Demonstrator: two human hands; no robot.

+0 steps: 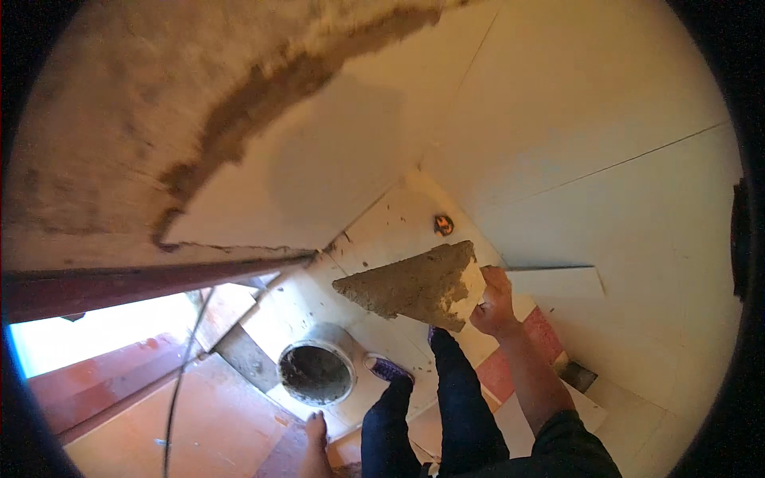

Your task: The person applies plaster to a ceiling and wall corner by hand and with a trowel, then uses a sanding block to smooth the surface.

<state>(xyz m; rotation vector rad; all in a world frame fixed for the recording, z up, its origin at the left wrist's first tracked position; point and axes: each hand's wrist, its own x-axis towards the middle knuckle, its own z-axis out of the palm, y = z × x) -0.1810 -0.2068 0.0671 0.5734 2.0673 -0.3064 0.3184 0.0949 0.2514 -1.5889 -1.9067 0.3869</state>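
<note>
Bearing rough brown mortar [405,280], the tapered slab [473,288] is perhaps tile.

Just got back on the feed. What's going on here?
The person's right hand grips a roughly triangular pale piece by its wide end, its visible face mostly coated with grey-brown paste. The left hand hangs low near the bucket, with nothing visible in it. The bucket stands on the floor beside the left shoe, with similar paste inside.
</note>
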